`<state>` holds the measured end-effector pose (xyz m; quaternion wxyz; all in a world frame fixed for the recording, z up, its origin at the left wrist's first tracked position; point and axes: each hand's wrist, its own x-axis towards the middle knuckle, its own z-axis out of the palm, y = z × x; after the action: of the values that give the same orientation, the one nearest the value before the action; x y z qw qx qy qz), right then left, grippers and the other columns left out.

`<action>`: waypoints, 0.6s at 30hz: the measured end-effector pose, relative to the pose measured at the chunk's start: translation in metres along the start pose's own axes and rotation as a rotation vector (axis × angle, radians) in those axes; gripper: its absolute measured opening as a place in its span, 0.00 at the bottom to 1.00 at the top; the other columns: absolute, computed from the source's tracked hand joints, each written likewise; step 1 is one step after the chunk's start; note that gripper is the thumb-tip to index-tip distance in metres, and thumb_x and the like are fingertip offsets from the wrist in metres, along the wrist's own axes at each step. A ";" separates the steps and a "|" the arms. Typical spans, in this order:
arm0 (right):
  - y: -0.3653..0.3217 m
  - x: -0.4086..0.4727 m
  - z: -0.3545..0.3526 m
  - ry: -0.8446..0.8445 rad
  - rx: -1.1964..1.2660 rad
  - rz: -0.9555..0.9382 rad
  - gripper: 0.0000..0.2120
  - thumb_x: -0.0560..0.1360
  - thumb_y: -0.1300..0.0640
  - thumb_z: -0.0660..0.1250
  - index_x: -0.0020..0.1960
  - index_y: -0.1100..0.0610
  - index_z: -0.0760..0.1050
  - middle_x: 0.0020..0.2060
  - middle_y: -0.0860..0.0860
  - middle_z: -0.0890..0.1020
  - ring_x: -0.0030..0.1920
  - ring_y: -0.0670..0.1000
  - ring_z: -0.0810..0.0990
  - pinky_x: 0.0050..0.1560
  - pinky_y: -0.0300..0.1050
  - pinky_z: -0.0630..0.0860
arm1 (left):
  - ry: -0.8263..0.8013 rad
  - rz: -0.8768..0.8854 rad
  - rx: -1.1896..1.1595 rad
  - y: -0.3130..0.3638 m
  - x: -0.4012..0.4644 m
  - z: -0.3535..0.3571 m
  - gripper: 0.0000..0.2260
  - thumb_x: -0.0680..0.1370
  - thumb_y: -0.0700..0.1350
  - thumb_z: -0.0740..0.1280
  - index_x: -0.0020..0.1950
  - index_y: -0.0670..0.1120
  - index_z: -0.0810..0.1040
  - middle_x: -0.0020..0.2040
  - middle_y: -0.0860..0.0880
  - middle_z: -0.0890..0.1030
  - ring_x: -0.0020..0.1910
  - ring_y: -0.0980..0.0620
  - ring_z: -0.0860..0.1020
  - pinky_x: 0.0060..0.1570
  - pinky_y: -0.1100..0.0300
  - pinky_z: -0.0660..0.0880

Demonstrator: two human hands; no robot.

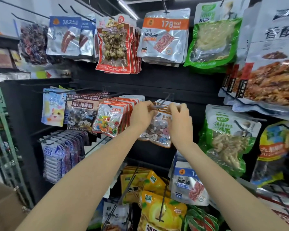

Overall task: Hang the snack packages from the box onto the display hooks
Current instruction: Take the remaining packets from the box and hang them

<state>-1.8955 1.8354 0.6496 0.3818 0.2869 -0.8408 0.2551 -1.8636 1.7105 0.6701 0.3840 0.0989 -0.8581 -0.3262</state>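
1. Both hands, left [141,115] and right [179,121], have fingers pinched on the top edge of the candy pack [157,129], right at the hook [164,101].
2. Looks light, crinkly, floppy, probably slippery film.
3. I'd hold the stiffer header beside the hole.

Your left hand [141,115] and right hand [179,121] are bare; back from the fingers, both forearms show no sleeves, rings or watch.

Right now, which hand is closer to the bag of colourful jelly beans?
Left. The left hand is just beside the colourful jelly bean bag, pinching the stone-candy packet. The right hand holds that packet's far side.
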 end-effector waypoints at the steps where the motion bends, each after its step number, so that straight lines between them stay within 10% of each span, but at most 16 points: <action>1: 0.000 -0.001 0.002 0.019 -0.070 -0.015 0.15 0.66 0.73 0.68 0.48 0.58 0.73 0.45 0.56 0.72 0.43 0.55 0.71 0.38 0.45 0.63 | 0.019 0.050 0.102 0.000 0.003 0.001 0.01 0.75 0.42 0.69 0.44 0.46 0.79 0.44 0.48 0.77 0.44 0.50 0.76 0.45 0.57 0.73; 5: -0.004 -0.006 0.001 0.026 -0.220 -0.086 0.14 0.58 0.71 0.74 0.40 0.59 0.77 0.40 0.55 0.75 0.41 0.57 0.74 0.37 0.47 0.69 | 0.064 0.214 0.281 -0.009 -0.001 0.000 0.10 0.75 0.43 0.69 0.56 0.48 0.77 0.52 0.48 0.74 0.53 0.50 0.71 0.51 0.58 0.70; 11: -0.026 -0.026 0.006 -0.215 -0.092 -0.193 0.10 0.76 0.61 0.64 0.56 0.62 0.76 0.51 0.58 0.78 0.48 0.57 0.78 0.44 0.48 0.75 | 0.104 0.260 0.262 -0.029 -0.017 -0.019 0.14 0.76 0.42 0.67 0.61 0.47 0.75 0.59 0.49 0.73 0.59 0.51 0.70 0.56 0.61 0.67; 18: -0.108 -0.039 0.038 -0.337 0.190 -0.284 0.13 0.78 0.59 0.59 0.61 0.59 0.74 0.55 0.55 0.76 0.54 0.56 0.75 0.47 0.47 0.72 | 0.007 0.219 0.192 -0.079 -0.040 -0.103 0.07 0.79 0.43 0.62 0.55 0.47 0.75 0.48 0.50 0.79 0.44 0.50 0.77 0.45 0.53 0.76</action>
<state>-1.8200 1.7454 0.6197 0.2396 0.4753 -0.8160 0.2254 -1.7680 1.6165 0.6474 0.4092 0.0421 -0.8896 -0.1985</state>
